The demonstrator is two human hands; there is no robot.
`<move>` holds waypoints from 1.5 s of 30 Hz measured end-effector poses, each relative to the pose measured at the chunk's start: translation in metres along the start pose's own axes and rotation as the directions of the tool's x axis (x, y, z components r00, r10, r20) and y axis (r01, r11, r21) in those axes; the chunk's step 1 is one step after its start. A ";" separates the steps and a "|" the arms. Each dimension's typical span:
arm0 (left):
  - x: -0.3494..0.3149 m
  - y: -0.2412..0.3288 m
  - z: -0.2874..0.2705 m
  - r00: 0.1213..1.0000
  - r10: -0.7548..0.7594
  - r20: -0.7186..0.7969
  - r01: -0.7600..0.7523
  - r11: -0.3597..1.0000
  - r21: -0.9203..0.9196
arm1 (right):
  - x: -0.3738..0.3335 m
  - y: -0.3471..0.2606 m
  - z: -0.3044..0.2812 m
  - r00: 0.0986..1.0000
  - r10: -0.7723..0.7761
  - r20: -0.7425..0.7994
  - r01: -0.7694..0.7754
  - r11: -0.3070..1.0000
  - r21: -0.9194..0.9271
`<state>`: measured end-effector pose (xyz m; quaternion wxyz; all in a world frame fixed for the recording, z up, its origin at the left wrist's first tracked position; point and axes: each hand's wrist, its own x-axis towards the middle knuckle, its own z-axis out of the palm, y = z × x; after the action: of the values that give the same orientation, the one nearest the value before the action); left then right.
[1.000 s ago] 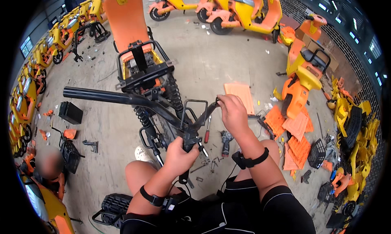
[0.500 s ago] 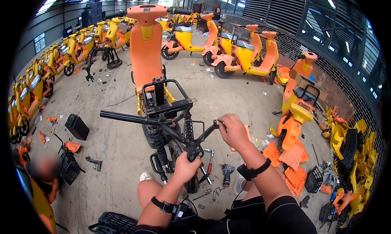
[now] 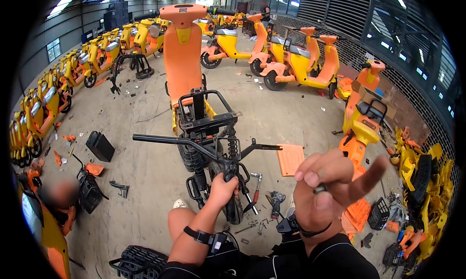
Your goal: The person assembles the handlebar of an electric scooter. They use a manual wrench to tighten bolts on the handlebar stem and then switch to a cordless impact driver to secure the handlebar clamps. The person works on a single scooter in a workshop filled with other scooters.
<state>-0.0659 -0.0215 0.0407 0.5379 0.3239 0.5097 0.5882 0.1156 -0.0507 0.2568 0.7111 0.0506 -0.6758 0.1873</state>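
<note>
A black Y-shaped tube frame (image 3: 194, 146) spreads across the dismantled rear of an orange and yellow scooter (image 3: 182, 65), one tube reaching left and a bracket arm reaching right. My left hand (image 3: 224, 190) is closed around its lower middle, by the springs and wheel. Raised close to the camera on the right, my right hand (image 3: 327, 189) pinches a small dark metal piece (image 3: 320, 188) between thumb and fingers, its index finger stretched out; the exact kind of piece does not show. That hand is apart from the frame.
A ratchet wrench (image 3: 256, 187), a cordless drill (image 3: 276, 204) and loose bolts lie on the floor before me. An orange panel (image 3: 291, 159) is right of the frame. Yellow scrap parts (image 3: 429, 182) pile up far right. A co-worker (image 3: 60, 196) is at left.
My right hand has left the end of the right bracket arm and come up nearer the camera with the small metal piece. My left hand keeps its hold on the frame.
</note>
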 end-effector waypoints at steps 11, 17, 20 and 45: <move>0.001 -0.013 0.006 1.000 -0.018 -0.023 0.015 0.995 -0.096 | 0.002 -0.002 -0.014 0.906 0.423 0.002 -0.423 0.905 0.038; -0.004 -0.010 0.008 0.999 -0.042 -0.034 0.038 0.992 -0.117 | -0.006 -0.007 -0.021 0.898 0.439 0.034 -0.441 0.896 0.052; 0.001 -0.011 0.011 1.000 -0.027 0.001 0.026 0.986 -0.166 | -0.016 -0.002 -0.029 0.870 0.491 0.056 -0.492 0.870 0.021; 0.017 -0.024 0.001 0.982 -0.186 -0.021 0.174 0.950 -0.258 | -0.206 0.107 -0.097 0.432 0.874 -0.220 -0.891 0.452 0.048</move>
<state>-0.0612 -0.0072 0.0154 0.6149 0.1909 0.4693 0.6043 0.1676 0.0389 0.0281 0.5776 -0.3569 -0.5287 0.5094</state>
